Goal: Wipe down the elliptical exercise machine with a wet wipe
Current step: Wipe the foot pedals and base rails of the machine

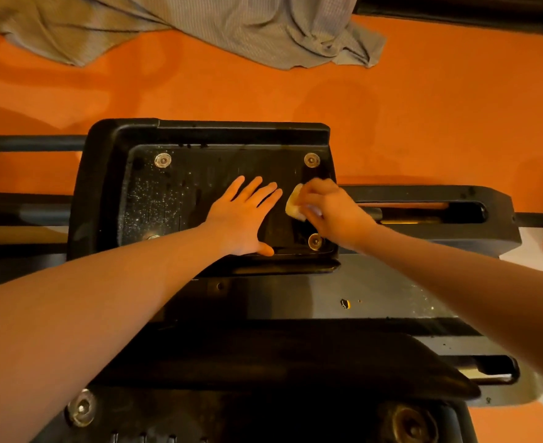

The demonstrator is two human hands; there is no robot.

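The black foot pedal [155,193] of the elliptical machine fills the middle of the head view, with round bolts at its corners and pale dust specks on its left half. My left hand [244,215] lies flat on the pedal with straight, spread fingers. Just to its right, my right hand [331,209] grips a folded pale wet wipe [294,204] and presses it on the pedal's right side, between two bolts. The hand covers most of the wipe.
Black frame rails [423,199] run left and right beneath the pedal. A second black pedal [263,372] lies nearer me at the bottom. The floor [423,107] is orange. A crumpled grey cloth [232,27] lies at the top.
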